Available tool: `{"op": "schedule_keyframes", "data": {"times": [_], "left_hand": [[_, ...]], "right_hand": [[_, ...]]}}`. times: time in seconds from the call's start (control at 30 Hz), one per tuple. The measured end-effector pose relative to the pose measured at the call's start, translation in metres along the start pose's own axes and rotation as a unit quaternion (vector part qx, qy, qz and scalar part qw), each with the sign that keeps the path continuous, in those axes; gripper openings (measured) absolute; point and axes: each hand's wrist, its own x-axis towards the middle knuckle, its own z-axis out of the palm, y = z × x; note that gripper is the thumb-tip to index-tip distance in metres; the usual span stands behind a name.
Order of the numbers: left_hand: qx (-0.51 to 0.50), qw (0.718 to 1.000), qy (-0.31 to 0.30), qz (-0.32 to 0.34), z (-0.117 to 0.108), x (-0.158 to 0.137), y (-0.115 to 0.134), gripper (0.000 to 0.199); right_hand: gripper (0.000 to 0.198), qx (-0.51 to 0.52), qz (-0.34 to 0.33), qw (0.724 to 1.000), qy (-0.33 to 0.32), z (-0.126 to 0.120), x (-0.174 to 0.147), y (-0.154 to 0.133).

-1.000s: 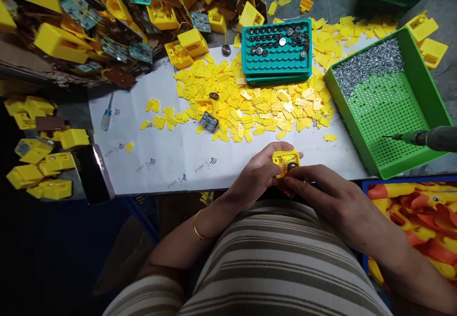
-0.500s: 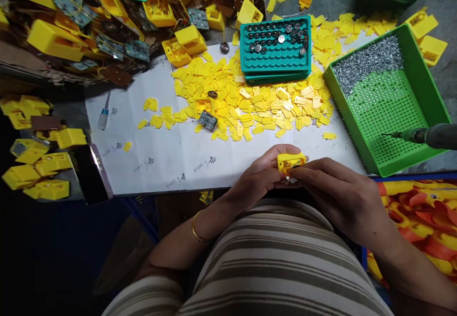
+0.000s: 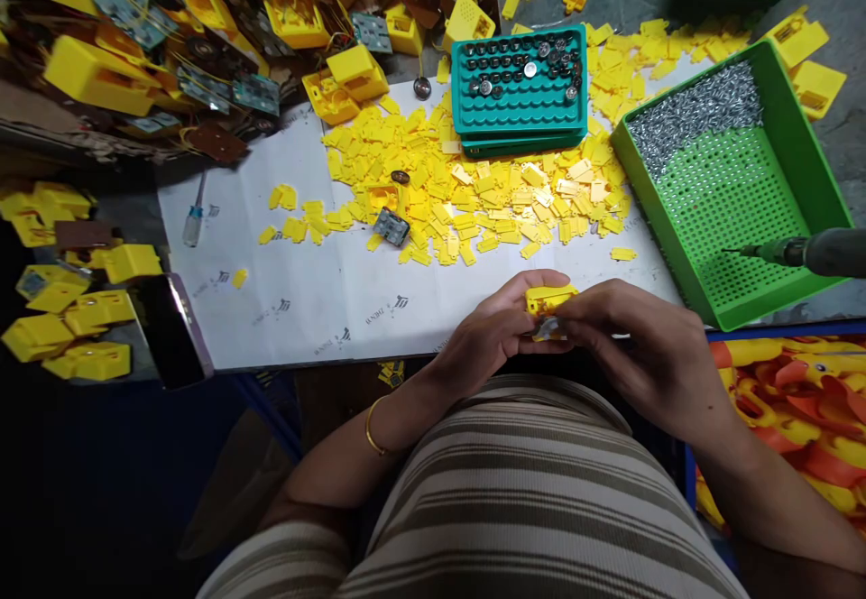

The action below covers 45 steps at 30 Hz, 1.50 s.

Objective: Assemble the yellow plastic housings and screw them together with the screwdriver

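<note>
A small yellow plastic housing (image 3: 545, 295) is held near my body, its open side toward me. My left hand (image 3: 491, 328) is closed around it, with fingers along its far and near sides. At the housing's near edge shows a greyish, shiny part (image 3: 549, 328), too small to make out. My right hand (image 3: 640, 346) is closed, thumb and fingertips pinched at the right side of the housing beside that part; what they hold is hidden. Beyond, loose yellow plastic covers (image 3: 487, 211) lie heaped on the white-papered table (image 3: 325, 292).
A teal tray (image 3: 520, 112) of round buttons or speakers stands behind the covers. At right, a power screwdriver (image 3: 812, 252) juts over a green basket (image 3: 737, 310) of screws. A screwdriver (image 3: 193, 220) and phone (image 3: 169, 328) lie left, near piled yellow housings (image 3: 101, 71).
My right fingers have shifted slightly over the housing's right side, and the greyish part shows more at its near edge. My left hand keeps its hold.
</note>
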Motion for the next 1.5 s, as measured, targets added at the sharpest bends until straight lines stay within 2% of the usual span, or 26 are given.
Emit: {"op": "schedule_keyframes", "data": {"times": [0.2, 0.43, 0.6, 0.77, 0.97, 1.13, 1.2, 1.33, 1.5], "left_hand": [[-0.016, 1.0, 0.001, -0.004, -0.0007, 0.0003, -0.0007, 0.038], [0.045, 0.999, 0.008, 0.022, 0.002, -0.0003, -0.0055, 0.039], [0.095, 0.994, 0.012, 0.06, 0.0055, -0.0017, -0.0069, 0.039], [0.123, 0.989, 0.02, 0.079, 0.0077, -0.0021, -0.0059, 0.041], [0.133, 0.988, 0.014, 0.083, 0.0063, -0.0004, -0.009, 0.039], [0.12, 0.989, -0.02, 0.081, 0.0045, -0.001, -0.0055, 0.049], [0.131, 0.988, -0.021, 0.074, 0.0041, -0.001, -0.0043, 0.052], [0.133, 0.989, -0.02, 0.067, 0.004, -0.001, -0.0043, 0.047], [0.131, 0.989, -0.025, 0.071, 0.0029, -0.0008, -0.0044, 0.041]], "right_hand": [[0.014, -0.034, -0.003, 0.999, -0.027, -0.0024, 0.0021, 0.0007], [0.013, -0.067, 0.023, 0.996, -0.051, -0.0006, 0.0042, 0.0006], [0.012, -0.058, 0.016, 0.998, -0.033, 0.0027, 0.0051, 0.0025], [0.014, -0.031, 0.001, 0.999, 0.025, 0.004, 0.0024, 0.0025], [0.016, -0.039, -0.003, 0.999, -0.026, 0.0006, 0.0035, 0.0029], [0.017, -0.004, -0.03, 0.999, 0.011, 0.0004, 0.0075, 0.0052], [0.017, -0.014, -0.025, 1.0, 0.002, 0.0003, 0.0074, 0.0051], [0.014, -0.047, -0.004, 0.998, -0.037, -0.0012, 0.0059, 0.0028], [0.014, -0.049, 0.009, 0.998, -0.04, -0.0011, 0.0076, 0.0014]]}}
